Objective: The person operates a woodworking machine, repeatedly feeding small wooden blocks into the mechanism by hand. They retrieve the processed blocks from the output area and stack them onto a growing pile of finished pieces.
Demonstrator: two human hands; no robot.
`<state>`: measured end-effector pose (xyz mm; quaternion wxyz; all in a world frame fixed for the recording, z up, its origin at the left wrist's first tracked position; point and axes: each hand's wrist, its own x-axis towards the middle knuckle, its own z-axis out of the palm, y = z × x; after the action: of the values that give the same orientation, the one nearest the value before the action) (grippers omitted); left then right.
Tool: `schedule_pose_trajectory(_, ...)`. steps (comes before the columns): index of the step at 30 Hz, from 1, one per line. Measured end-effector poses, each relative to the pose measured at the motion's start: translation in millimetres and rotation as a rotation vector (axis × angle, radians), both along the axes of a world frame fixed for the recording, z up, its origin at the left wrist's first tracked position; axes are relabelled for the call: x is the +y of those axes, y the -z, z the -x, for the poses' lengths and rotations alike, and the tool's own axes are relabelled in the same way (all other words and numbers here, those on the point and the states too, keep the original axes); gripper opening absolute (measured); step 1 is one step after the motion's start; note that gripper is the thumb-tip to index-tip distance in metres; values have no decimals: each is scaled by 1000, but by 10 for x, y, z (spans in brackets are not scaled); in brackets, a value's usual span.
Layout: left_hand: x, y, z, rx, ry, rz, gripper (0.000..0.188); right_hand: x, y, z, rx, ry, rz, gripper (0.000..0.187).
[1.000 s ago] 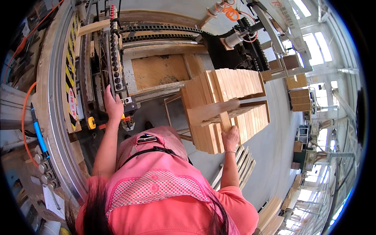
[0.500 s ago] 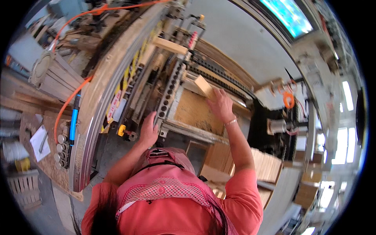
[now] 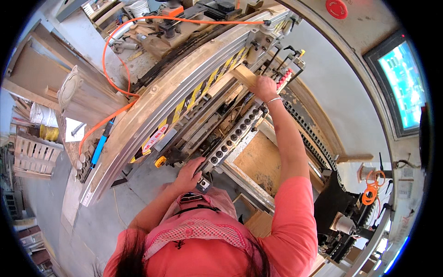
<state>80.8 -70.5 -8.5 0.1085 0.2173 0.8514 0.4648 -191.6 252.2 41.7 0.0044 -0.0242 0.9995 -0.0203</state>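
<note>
My right hand [image 3: 266, 88] is closed round the near end of a pale wooden block [image 3: 243, 76], which lies slantwise over the machine bed beside the red knobs. The fingertips are partly hidden by the back of the hand. Lower down, my left hand [image 3: 188, 177] rests at the near end of a metal rail [image 3: 229, 147] lined with round black knobs or holes. Its fingers are apart and lie against the rail, holding nothing loose. Right of the rail is a framed wooden panel [image 3: 258, 159] strewn with dark dust.
A long metal beam [image 3: 152, 106] with yellow-black striping borders the machine on the left. An orange hose [image 3: 105, 55] loops over it, near a blue tube-shaped tool [image 3: 99, 150]. A lit screen [image 3: 404, 83] and a red button [image 3: 337, 9] stand at upper right. Coiled orange tubing [image 3: 370, 194] hangs at right.
My right hand has moved from above the dusty panel to the far end of the rail, by the red knobs. My left hand stays at the rail's near end. The view has turned.
</note>
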Motion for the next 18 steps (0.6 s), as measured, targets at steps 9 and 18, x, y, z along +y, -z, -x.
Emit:
schedule_pose_trajectory(9, 56, -20, 142, -64, 12, -119, 64, 155, -179, 72, -124, 23, -22, 42)
schedule_pose_trajectory(18, 733, -241, 674, -656, -135, -923, 62, -138, -838, -1522, -344, -166, 533, 39)
